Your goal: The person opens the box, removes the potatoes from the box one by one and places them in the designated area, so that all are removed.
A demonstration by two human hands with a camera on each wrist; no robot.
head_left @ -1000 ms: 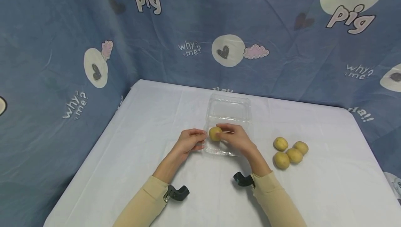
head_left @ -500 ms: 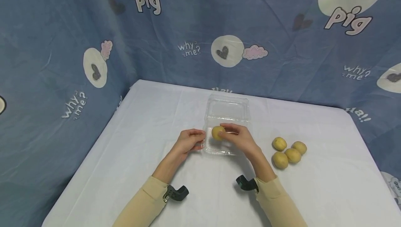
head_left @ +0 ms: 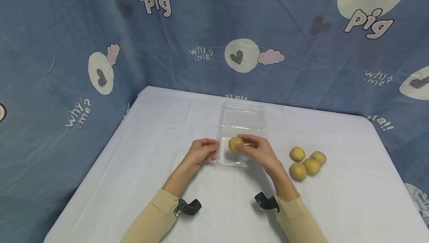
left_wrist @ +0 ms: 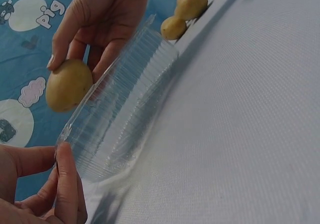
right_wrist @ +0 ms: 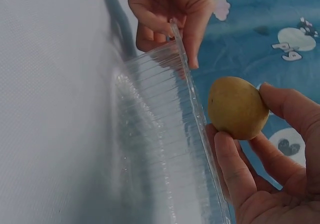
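Observation:
A clear plastic clamshell box (head_left: 223, 156) lies on the table with its lid (head_left: 242, 115) folded back, away from me. My left hand (head_left: 202, 150) pinches the box's left rim between thumb and fingers, as the left wrist view also shows. Over the box's base, my right hand (head_left: 261, 152) holds a roundish yellow-brown potato (right_wrist: 237, 107) by thumb and fingertips. In the left wrist view this potato (left_wrist: 69, 85) sits just above the rim, and the wall of the box (left_wrist: 125, 104) stands below it.
Several more potatoes (head_left: 312, 166) lie grouped on the white-covered table (head_left: 147, 131), right of the box. A blue patterned curtain (head_left: 187, 23) hangs behind and to the left. A dark wrist camera (head_left: 266, 201) sticks out from the right sleeve.
My right hand has shifted slightly right with the potato, still over the box's base. My left hand keeps its place at the rim. The view has turned a little.

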